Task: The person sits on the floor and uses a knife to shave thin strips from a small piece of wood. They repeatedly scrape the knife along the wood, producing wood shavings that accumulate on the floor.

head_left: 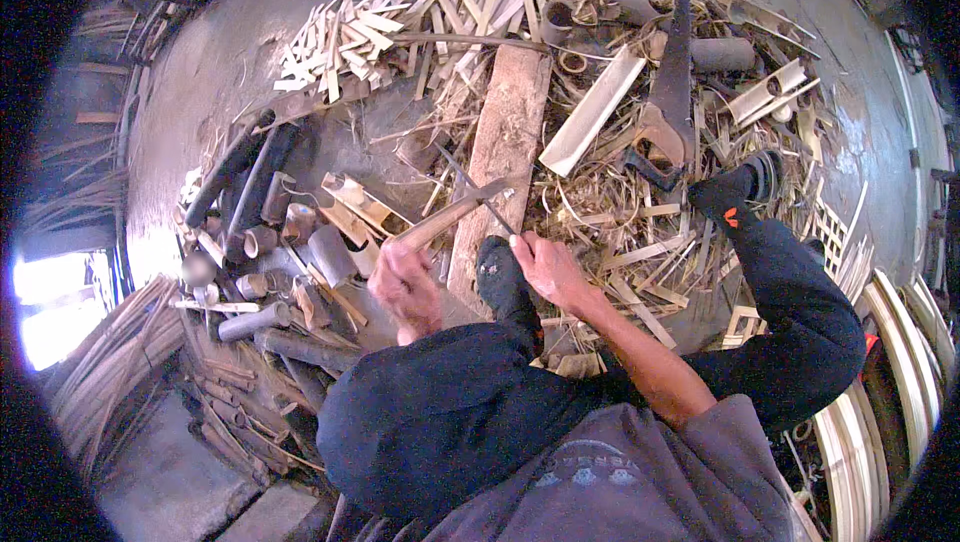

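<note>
My left hand (405,287) is closed around the lower end of a light brown wooden stick (445,222), which slants up and to the right. My right hand (550,272) grips a thin dark rod (500,220) that points up and to the left. The two cross over a worn wooden plank (515,112); whether they touch, I cannot tell. The rod's kind does not show clearly. My dark-covered left foot (503,277) rests on the plank's near end, just below the crossing.
A handsaw (672,92) lies at the right among shavings and split bamboo (595,112). Pale strips (345,37) are heaped at the far side. Cut bamboo tubes (330,252) crowd the left. My right foot (730,192) stretches out to the right; long split lengths (855,442) lie beyond my leg.
</note>
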### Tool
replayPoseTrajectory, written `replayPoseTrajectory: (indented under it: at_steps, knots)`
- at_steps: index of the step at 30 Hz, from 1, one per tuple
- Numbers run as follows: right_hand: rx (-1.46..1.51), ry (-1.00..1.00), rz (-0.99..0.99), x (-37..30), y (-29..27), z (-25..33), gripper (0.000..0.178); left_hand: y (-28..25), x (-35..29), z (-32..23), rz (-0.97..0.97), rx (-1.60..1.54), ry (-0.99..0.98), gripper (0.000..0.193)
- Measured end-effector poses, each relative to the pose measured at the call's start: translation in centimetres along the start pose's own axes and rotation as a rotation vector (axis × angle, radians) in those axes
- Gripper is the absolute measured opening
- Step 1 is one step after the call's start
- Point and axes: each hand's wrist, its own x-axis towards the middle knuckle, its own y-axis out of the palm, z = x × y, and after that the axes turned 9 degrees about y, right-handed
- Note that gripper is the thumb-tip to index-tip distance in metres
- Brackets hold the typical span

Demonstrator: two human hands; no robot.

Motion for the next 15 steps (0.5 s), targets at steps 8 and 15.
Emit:
replayPoseTrajectory:
  at_steps: [8, 15]
  knots:
    - [0.132, -0.126, 0.170, -2.1, 1.2, 2.2, 0.040, -0.7, 1.8, -1.7, -0.007, 0.155, -0.124, 0.043]
    - [0.145, -0.026, 0.096, 0.5, 2.4, -1.8, 0.049, -2.1, 2.5, 0.1, 0.048, 0.226, -0.286, 0.046]
